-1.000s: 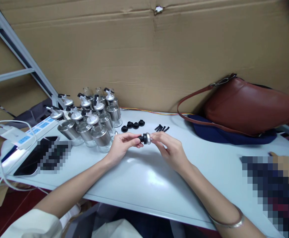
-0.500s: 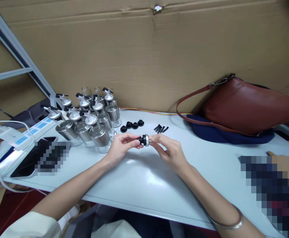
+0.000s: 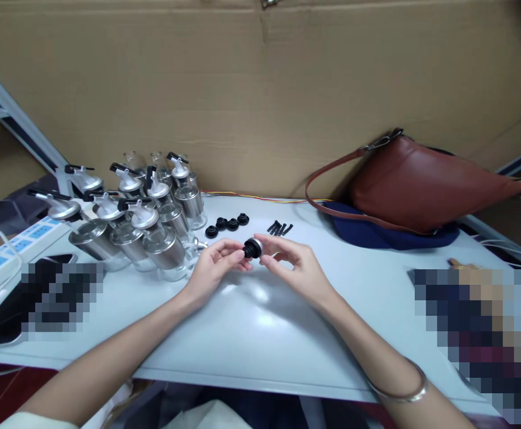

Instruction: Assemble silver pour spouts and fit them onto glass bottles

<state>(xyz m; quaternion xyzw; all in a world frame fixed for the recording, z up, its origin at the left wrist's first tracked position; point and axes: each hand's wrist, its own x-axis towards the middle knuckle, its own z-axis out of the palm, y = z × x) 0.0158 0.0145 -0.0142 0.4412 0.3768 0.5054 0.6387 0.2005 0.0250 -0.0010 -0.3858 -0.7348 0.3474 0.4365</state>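
Note:
A pour spout stopper (image 3: 252,248), with a black ribbed plug and a silver cap, is held between my two hands above the table. My left hand (image 3: 218,262) pinches the black plug end. My right hand (image 3: 294,265) has its thumb and fingers around the silver cap end. Just behind lie several round black stoppers (image 3: 222,223) and, to their right, several small black pins (image 3: 280,228). Left of my left hand stand several glass bottles with metal sleeves (image 3: 166,247), many topped with silver pourers (image 3: 144,214) that have black levers. A small silver piece (image 3: 199,244) shows beside the bottles.
A brown leather bag (image 3: 412,179) rests on a dark blue cloth item (image 3: 385,233) at the back right. A white power strip (image 3: 23,241) and a phone (image 3: 1,319) lie at the left. Cardboard (image 3: 242,107) walls off the back of the white table (image 3: 260,351).
The stopper has tilted, so its silver cap now turns upward. My right fingers have shifted from behind the cap to its rim. The whole view has moved slightly.

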